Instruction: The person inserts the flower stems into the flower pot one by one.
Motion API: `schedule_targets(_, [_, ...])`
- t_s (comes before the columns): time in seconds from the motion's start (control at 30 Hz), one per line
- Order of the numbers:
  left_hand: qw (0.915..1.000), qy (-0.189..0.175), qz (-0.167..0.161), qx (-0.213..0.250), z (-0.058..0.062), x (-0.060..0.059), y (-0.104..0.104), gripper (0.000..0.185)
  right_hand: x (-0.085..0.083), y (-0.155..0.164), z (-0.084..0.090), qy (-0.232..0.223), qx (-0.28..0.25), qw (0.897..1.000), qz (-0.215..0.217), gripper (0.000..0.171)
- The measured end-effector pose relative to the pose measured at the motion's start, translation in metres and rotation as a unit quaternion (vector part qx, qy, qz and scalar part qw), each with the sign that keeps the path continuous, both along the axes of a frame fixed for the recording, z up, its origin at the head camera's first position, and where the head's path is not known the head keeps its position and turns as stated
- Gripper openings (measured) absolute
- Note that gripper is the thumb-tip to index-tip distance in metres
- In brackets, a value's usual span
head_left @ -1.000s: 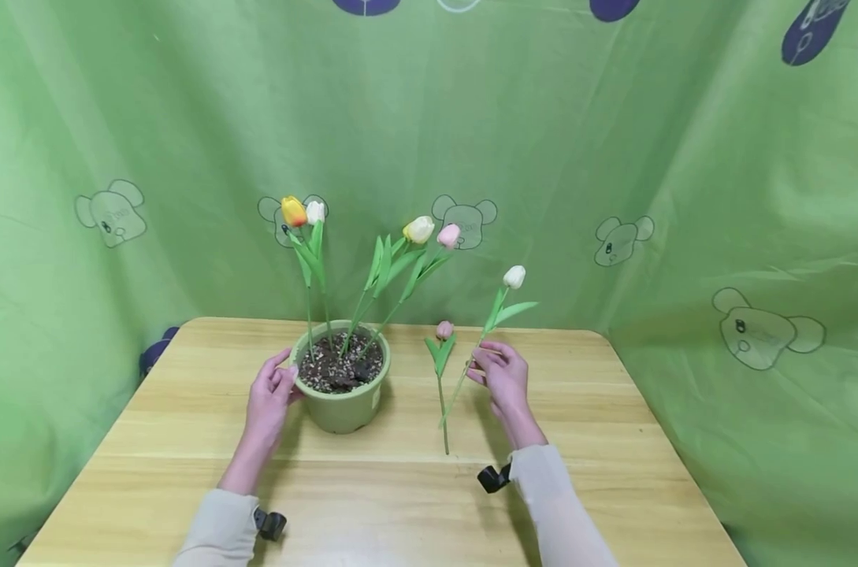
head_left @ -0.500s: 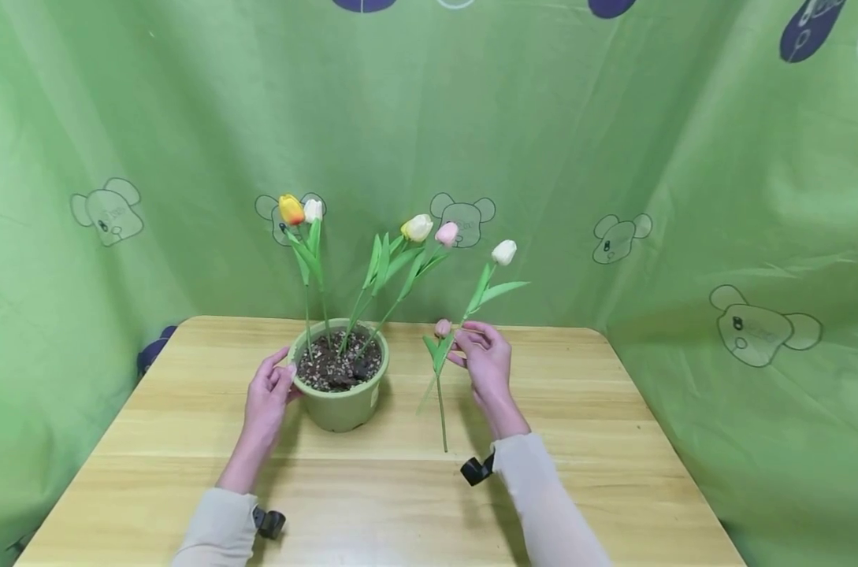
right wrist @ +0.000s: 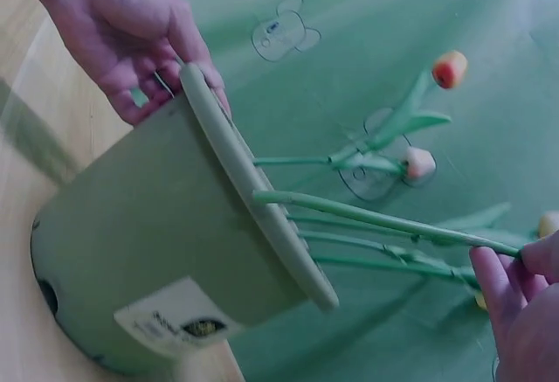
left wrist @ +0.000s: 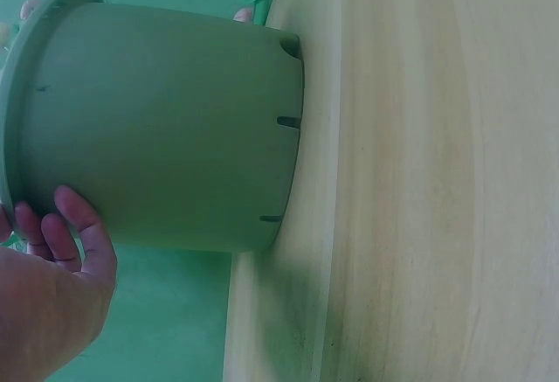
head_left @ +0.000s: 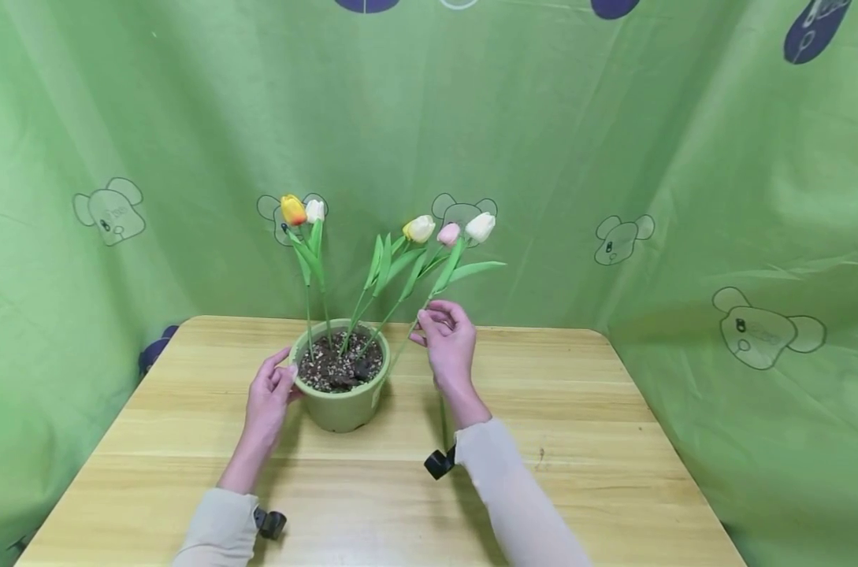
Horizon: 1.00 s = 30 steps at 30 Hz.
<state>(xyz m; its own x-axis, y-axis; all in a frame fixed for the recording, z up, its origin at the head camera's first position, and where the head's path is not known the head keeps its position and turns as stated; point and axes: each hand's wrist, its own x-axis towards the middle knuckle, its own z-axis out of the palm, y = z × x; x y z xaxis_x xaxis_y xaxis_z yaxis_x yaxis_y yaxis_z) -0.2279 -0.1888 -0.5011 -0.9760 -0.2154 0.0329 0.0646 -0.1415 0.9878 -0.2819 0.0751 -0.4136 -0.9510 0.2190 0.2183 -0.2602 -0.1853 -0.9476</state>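
A green flower pot [head_left: 343,413] filled with dark soil [head_left: 336,372] stands upright on the table. At its left side my left hand [head_left: 268,395] grips the rim, thumb on top and fingers under the lip in the left wrist view. My right hand [head_left: 454,348] pinches the stem of a white tulip [head_left: 481,227], which leans up to the right. In the right wrist view the lower end of that stem [right wrist: 376,216] overlaps the pot's rim. Other tulips stand in the soil: an orange-yellow one [head_left: 293,210], a white, a pale yellow and a pink one [head_left: 448,234].
Behind my right wrist, a stem [head_left: 443,421] lies on the wooden table [head_left: 585,441]; its flower is hidden in the head view. A green curtain [head_left: 542,157] with mouse drawings hangs around the table's back and sides. A black wrist camera [head_left: 439,464] sits at each cuff.
My right hand has carried the white tulip left and upward to the pot's right side, passing over the lying pink tulip. My left hand has stayed on the rim.
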Motion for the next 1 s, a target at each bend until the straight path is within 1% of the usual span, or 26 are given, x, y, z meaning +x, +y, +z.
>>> schedule_targets(0.2, [1.0000, 0.004, 0.003, 0.004, -0.002, -0.001, 0.000, 0.047, -0.001, -0.024, 0.004, 0.024, 0.002, 1.000, 0.012, 0.028])
schedule_targets(0.4, [1.0000, 0.002, 0.002, 0.002, -0.002, -0.001, 0.000, 0.047, -0.001, -0.043, 0.007, 0.047, 0.014, 0.999, 0.009, 0.030])
schedule_targets(0.53, [1.0000, 0.003, 0.001, 0.002, -0.002, -0.001, -0.001, 0.047, -0.003, -0.055, 0.008, 0.067, 0.014, 0.997, 0.017, 0.028])
schedule_targets(0.7, [1.0000, 0.004, -0.001, 0.000, -0.002, -0.001, -0.001, 0.047, -0.009, -0.069, 0.003, 0.086, 0.030, 0.996, 0.022, 0.026])
schedule_targets(1.0, [0.9999, 0.009, -0.002, 0.004, -0.003, -0.003, -0.002, 0.046, -0.015, -0.088, -0.008, 0.110, 0.065, 0.992, 0.013, 0.023])
